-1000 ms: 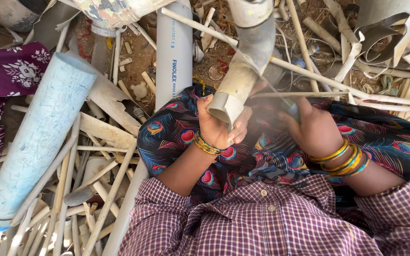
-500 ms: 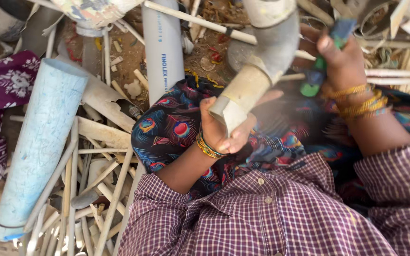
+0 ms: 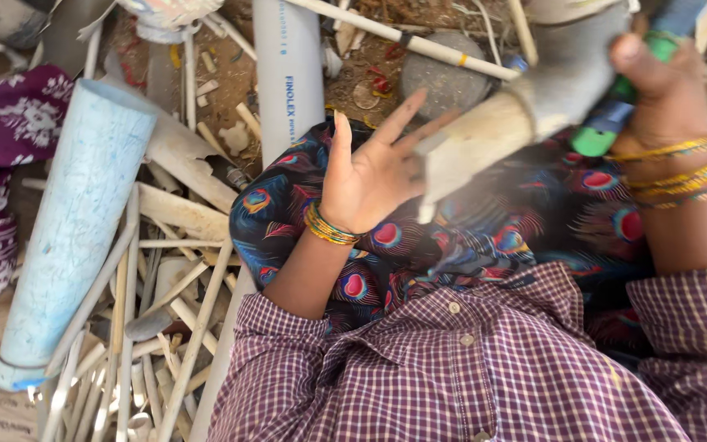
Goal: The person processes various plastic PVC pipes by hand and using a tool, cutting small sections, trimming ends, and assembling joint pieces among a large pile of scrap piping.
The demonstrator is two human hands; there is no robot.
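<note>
My left hand [image 3: 374,168] is open with its fingers spread, right beside the cut end of a dirty grey bent pipe [image 3: 501,131]; its fingertips are at that end but do not grip it. The pipe runs up to the top right and looks blurred. My right hand [image 3: 664,90], with bangles on the wrist, is raised at the upper right and shut on a tool with a green and blue handle [image 3: 607,135] that lies against the pipe. Both hands are above my lap, which is covered by a dark peacock-print cloth [image 3: 468,237].
A wide light-blue pipe [image 3: 75,229] lies at the left. A white pipe [image 3: 288,74] runs from the top down under the cloth. Several thin white conduit pieces [image 3: 165,327] are scattered on the ground. A round stone [image 3: 443,78] sits ahead, and purple floral fabric [image 3: 2,164] is at the far left.
My left hand has let go of the pipe's end and spread its fingers. The pipe has swung to the right. My right hand has risen further to the upper right with the tool.
</note>
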